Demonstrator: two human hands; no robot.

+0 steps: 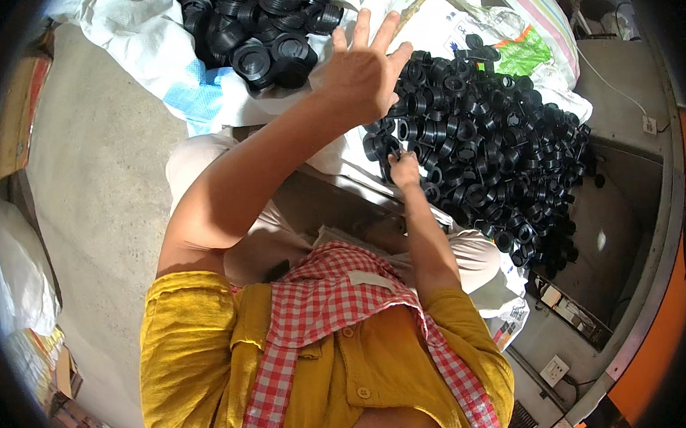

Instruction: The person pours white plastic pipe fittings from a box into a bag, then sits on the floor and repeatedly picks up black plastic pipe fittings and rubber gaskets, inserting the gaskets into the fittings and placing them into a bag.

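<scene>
My left hand (358, 75) is raised between two piles, its fingers spread and nothing visible in them. At the near edge of a heap of small black plastic caps (476, 143), the fingers of my right hand (404, 171) are closed on a black plastic cap (392, 150). That cap is partly hidden by the fingers and neighbouring pieces. Beyond my left hand, at the upper left, larger round black threaded caps (252, 60) lie piled on a white woven sack.
The white woven sack (129, 32) spreads across the upper left. A cardboard box (22, 116) stands at the far left, above a white bag (19, 265). On the right are a grey metal frame (627, 96), a wall socket (554, 370) and an orange panel (650, 373).
</scene>
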